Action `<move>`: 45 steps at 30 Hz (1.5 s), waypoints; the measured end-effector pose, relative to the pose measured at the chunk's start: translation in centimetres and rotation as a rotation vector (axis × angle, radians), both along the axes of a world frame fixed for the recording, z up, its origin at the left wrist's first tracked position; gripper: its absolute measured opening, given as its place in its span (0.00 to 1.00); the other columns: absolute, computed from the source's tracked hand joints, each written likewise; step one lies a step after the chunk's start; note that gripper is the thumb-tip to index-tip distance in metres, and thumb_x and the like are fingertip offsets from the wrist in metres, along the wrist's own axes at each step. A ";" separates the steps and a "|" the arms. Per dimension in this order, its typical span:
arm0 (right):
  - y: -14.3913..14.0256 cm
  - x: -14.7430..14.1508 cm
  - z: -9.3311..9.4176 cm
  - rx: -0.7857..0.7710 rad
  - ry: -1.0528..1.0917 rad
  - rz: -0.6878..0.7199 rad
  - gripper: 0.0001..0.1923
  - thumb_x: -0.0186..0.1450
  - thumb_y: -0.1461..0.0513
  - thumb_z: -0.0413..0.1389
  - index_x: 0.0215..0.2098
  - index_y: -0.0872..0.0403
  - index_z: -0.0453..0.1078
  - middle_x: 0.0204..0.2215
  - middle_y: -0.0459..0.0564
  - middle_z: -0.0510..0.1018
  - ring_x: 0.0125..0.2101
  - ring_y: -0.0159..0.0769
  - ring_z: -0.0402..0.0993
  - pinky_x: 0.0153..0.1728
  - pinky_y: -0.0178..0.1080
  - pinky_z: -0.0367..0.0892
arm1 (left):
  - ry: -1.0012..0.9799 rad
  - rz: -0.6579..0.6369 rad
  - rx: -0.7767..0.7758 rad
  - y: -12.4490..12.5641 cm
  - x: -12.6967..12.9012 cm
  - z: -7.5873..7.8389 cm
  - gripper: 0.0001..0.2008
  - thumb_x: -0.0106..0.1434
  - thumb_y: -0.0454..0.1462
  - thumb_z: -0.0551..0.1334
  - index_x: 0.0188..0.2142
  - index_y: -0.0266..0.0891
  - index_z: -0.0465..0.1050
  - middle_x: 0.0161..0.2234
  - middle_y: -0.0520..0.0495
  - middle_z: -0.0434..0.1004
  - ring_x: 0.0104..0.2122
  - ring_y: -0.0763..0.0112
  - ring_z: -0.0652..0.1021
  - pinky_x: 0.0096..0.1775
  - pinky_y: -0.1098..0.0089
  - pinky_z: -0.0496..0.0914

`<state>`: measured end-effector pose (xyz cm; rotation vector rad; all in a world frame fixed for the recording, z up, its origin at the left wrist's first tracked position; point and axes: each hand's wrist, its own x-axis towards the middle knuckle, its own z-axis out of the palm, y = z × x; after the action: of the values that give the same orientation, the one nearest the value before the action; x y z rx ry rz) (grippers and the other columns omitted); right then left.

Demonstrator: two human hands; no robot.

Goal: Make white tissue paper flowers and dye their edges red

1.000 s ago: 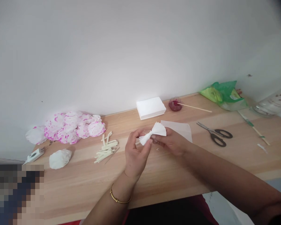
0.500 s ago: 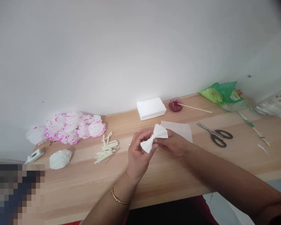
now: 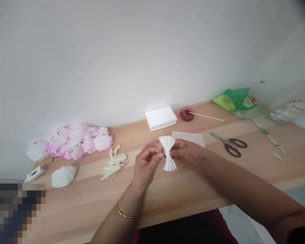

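Note:
A white pleated tissue paper bow (image 3: 169, 144), gathered at its middle and fanned out at both ends, is held upright above the table. My right hand (image 3: 189, 151) grips it at the waist from the right. From the left, my left hand (image 3: 147, 161) pinches with thumb and forefinger at the same gathered waist; whether a thin tie lies between those fingertips I cannot make out. Behind my right hand lies a thin white tissue sheet (image 3: 190, 136), partly hidden by it. A stack of white tissue paper (image 3: 161, 117) sits beyond the hands by the wall.
Pink-edged paper flowers (image 3: 76, 139), a plain white paper ball (image 3: 63, 176) and pale twisted strips (image 3: 114, 165) lie left. To the right are scissors (image 3: 230, 144), a dish of dark red dye (image 3: 186, 114) with a stick, a green plastic bag (image 3: 239, 101) and a glass jar (image 3: 282, 113).
The paper bow has turned from slanted to upright. My left hand has shifted from cupping its lower end to pinching at the waist. The view has moved slightly.

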<state>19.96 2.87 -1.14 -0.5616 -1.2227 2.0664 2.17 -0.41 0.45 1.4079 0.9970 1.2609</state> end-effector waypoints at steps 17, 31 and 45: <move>0.7 0.4 0.4 0.465 -0.525 0.038 0.14 0.63 0.57 0.52 0.40 0.57 0.73 0.33 0.47 0.77 0.34 0.35 0.72 0.35 0.34 0.64 | -0.399 -0.170 -0.515 0.0 0.6 -0.7 0.14 0.49 0.36 0.70 0.35 0.35 0.72 0.29 0.49 0.73 0.30 0.75 0.73 0.35 0.73 0.67; 0.3 -0.7 0.3 0.470 -0.737 -0.209 0.08 0.60 0.60 0.53 0.29 0.55 0.71 0.28 0.44 0.77 0.30 0.32 0.72 0.31 0.32 0.62 | -0.077 0.049 -0.477 0.5 0.5 -1.6 0.10 0.47 0.35 0.69 0.28 0.35 0.70 0.25 0.51 0.75 0.25 0.76 0.73 0.30 0.75 0.65; 0.6 -0.3 0.3 0.397 -0.545 -0.066 0.09 0.62 0.58 0.51 0.30 0.55 0.67 0.26 0.43 0.70 0.28 0.29 0.65 0.32 0.33 0.60 | -0.377 -0.142 -0.588 0.5 0.2 -1.0 0.11 0.45 0.31 0.69 0.29 0.34 0.72 0.26 0.49 0.76 0.28 0.75 0.73 0.35 0.73 0.65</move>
<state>19.66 3.49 -0.84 -0.9900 -1.8380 1.5928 2.39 0.05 -0.50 0.7390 0.8877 0.9695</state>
